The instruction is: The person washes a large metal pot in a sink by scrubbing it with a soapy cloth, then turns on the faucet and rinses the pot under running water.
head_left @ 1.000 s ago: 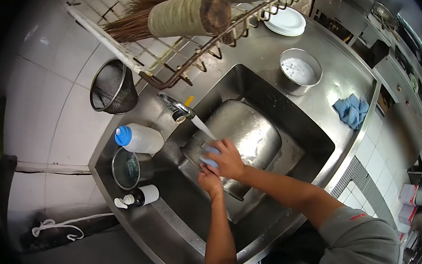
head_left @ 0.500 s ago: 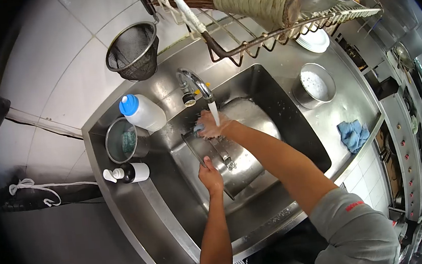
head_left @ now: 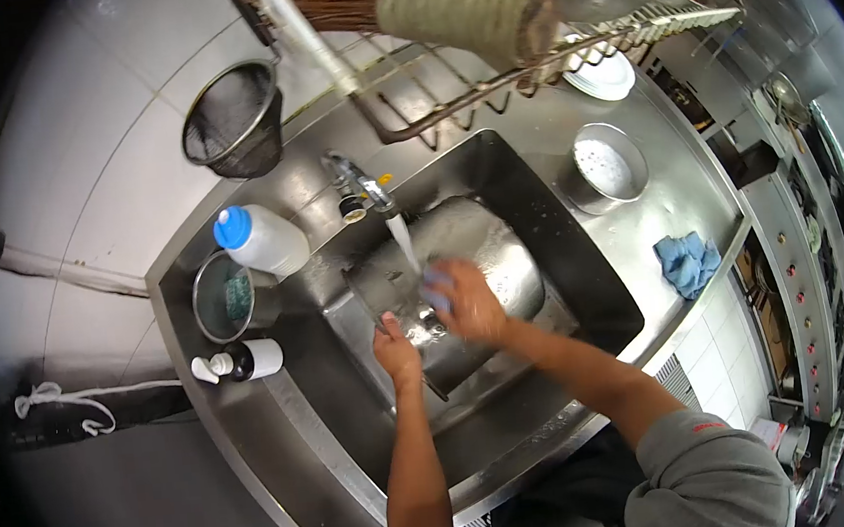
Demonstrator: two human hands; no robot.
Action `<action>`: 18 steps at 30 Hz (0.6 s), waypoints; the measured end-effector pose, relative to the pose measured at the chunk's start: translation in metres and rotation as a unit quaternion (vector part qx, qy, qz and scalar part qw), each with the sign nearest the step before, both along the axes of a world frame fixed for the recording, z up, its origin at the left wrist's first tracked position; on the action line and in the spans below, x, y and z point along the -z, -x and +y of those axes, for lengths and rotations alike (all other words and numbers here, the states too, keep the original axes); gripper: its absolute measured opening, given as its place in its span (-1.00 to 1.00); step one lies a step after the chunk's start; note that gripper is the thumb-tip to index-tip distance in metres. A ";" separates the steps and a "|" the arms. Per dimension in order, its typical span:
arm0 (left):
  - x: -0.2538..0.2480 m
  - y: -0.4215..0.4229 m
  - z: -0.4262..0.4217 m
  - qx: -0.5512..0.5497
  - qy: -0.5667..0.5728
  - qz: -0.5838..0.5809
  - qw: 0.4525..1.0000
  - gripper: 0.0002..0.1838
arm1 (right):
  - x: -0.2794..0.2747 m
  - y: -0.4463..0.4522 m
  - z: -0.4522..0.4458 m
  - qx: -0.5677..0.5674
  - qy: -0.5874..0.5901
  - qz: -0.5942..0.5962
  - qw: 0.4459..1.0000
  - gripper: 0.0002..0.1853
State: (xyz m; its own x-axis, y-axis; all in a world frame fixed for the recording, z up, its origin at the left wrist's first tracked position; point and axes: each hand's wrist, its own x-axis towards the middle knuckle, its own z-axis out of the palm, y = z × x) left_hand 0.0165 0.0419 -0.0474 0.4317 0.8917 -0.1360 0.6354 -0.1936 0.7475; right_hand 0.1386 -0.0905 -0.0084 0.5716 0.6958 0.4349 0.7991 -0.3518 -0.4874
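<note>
A large steel pot (head_left: 505, 231) lies on its side in the sink (head_left: 595, 288), its rim toward the left. My left hand (head_left: 397, 353) grips that rim, thumb on the outer wall. Against the pot's wet side, my right hand (head_left: 471, 304) presses a small light-blue scrubbing pad (head_left: 434, 290); motion blurs both, so the pad's exact kind is unclear. Water runs from the faucet (head_left: 365, 183) onto the pot just above my right hand. My right hand hides part of the pot's wall.
Left of the sink stand a white bottle with blue cap (head_left: 264, 239), a steel container (head_left: 214, 317) holding a green scrubber, and a pump bottle (head_left: 240, 361). To the right are a steel pot of suds (head_left: 610, 169) and a blue cloth (head_left: 688, 263). A wire rack (head_left: 487, 87) hangs overhead.
My right hand has moved down the pot's side with the blue pad, out from under the water stream. The left hand keeps the rim. The pot looks rolled slightly, and the view has shifted.
</note>
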 end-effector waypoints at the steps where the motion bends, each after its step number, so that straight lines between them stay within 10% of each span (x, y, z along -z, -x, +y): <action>1: -0.001 -0.002 0.000 0.008 0.004 0.000 1.000 -0.51 | -0.010 0.017 -0.015 -0.019 0.027 0.017 0.999 -0.58; 8: -0.049 -0.014 -0.003 0.010 0.051 -0.041 0.998 -0.50 | -0.009 -0.031 -0.028 0.225 0.035 0.040 0.973 -0.56; 18: -0.027 -0.016 0.013 0.032 0.026 -0.060 0.997 -0.43 | -0.014 0.072 -0.010 0.052 0.010 0.085 0.995 -0.56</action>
State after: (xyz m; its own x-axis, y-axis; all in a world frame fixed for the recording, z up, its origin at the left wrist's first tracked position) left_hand 0.0321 0.0550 -0.0202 0.5033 0.8549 -0.1260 0.5292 -0.1896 0.8271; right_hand 0.0665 -0.1003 0.0053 0.7049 0.6374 0.3113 0.6642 -0.4392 -0.6049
